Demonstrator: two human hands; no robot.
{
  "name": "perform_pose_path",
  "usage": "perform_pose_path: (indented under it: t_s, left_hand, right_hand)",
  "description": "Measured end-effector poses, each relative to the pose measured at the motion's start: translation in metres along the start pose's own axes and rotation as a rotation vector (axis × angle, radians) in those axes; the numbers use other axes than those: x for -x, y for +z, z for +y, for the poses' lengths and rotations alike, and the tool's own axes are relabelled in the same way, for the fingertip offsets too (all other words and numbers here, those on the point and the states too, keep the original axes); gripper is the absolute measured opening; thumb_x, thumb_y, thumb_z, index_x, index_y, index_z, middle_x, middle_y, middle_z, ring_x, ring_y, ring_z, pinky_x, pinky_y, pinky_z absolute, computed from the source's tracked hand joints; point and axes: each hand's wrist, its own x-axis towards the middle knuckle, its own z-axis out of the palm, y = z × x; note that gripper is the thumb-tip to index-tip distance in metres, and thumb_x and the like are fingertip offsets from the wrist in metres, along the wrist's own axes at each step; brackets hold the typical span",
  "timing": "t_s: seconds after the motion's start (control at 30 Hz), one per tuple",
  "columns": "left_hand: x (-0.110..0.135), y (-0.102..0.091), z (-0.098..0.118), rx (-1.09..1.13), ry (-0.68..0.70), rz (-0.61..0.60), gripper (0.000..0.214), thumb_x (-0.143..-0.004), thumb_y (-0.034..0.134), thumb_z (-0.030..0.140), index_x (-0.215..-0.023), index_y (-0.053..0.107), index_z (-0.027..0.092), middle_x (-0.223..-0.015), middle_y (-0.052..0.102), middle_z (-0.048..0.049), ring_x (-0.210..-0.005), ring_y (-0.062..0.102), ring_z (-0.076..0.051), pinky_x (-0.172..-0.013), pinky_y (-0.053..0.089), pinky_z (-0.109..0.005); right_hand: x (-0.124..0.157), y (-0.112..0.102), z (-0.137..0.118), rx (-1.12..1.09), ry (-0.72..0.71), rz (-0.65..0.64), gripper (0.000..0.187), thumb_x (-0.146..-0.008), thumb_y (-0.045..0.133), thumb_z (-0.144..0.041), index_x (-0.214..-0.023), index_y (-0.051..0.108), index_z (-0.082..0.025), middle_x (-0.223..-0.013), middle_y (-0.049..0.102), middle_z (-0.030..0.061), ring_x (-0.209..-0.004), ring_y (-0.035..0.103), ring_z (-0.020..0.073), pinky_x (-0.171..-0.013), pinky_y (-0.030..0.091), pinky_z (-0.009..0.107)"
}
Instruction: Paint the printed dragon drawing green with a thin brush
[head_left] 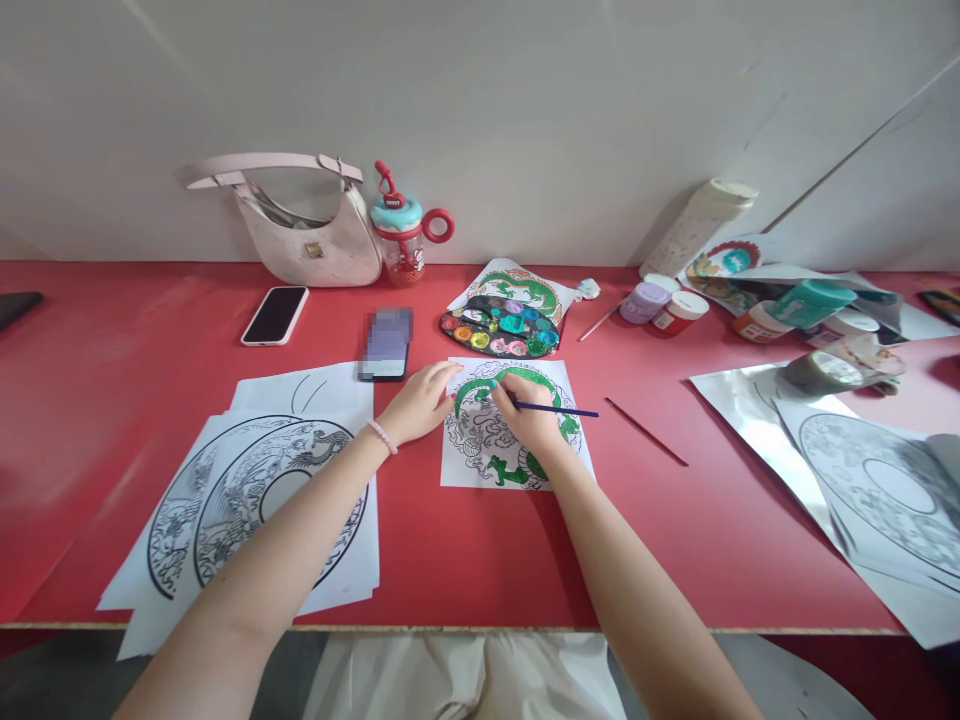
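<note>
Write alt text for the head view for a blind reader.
A right hand holds a thin blue-handled paintbrush to a white paper sheet with a round dragon design, partly painted green; the left hand rests on the sheet's edge. An oval black paint palette lies behind it on the red table.

Surface, centre front: drawing sheet, with the left hand on its left edge and the right hand on it, fingers around a brush. Directly behind the sheet: palette. Left: stack of sheets. Behind the stack: two phones. At the wall behind them: handbag, with a bottle to its right. Right of the drawing sheet: spare brush. Right rear: paint jars. Far right: tape roll on foil sheets.
</note>
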Motion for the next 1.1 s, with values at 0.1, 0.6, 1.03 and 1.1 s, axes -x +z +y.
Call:
perform_pose_path:
  t_s: [0.1, 0.6, 1.03, 1.1]
  left_hand:
    - [0.0001, 0.0, -0.0004, -0.001, 0.001, -0.002, 0.041, -0.089, 0.042, 0.02, -0.13, 0.04, 0.015, -0.135, 0.047, -0.0131, -0.129, 0.042, -0.024, -0.11, 0.038, -0.045]
    - [0.0, 0.0016, -0.0026, -0.005, 0.005, 0.007, 0.042, -0.088, 0.043, 0.02, -0.13, 0.04, 0.015, -0.135, 0.047, -0.0134, -0.129, 0.043, -0.025, -0.109, 0.038, -0.045]
    - [0.0001, 0.0019, -0.0026, -0.006, 0.009, 0.008, 0.042, -0.088, 0.042, 0.02, -0.129, 0.041, 0.012, -0.134, 0.048, -0.0141, -0.129, 0.043, -0.025, -0.109, 0.039, -0.045]
    - [-0.0002, 0.0017, -0.0012, 0.004, 0.013, 0.024, 0.042, -0.089, 0.042, 0.021, -0.129, 0.042, 0.013, -0.134, 0.049, -0.0136, -0.128, 0.044, -0.024, -0.108, 0.039, -0.044]
  right_hand:
    - [0.0, 0.0003, -0.0001, 0.0, -0.003, 0.0, 0.031, -0.082, 0.044, -0.028, -0.058, 0.027, -0.019, -0.051, 0.031, -0.0035, -0.048, 0.027, 0.0071, -0.048, 0.02, 0.023]
    - [0.0003, -0.0003, -0.0022, 0.001, -0.006, 0.008, 0.03, -0.082, 0.043, -0.027, -0.058, 0.027, -0.018, -0.051, 0.031, -0.0038, -0.047, 0.027, 0.0064, -0.048, 0.02, 0.022]
    - [0.0006, -0.0004, -0.0021, -0.005, -0.005, 0.006, 0.03, -0.082, 0.043, -0.027, -0.058, 0.028, -0.018, -0.051, 0.031, -0.0038, -0.047, 0.026, 0.0062, -0.047, 0.02, 0.022]
    - [0.0005, -0.0005, -0.0022, -0.007, -0.01, 0.007, 0.03, -0.082, 0.043, -0.027, -0.058, 0.027, -0.018, -0.051, 0.03, -0.0039, -0.047, 0.026, 0.0062, -0.047, 0.02, 0.022]
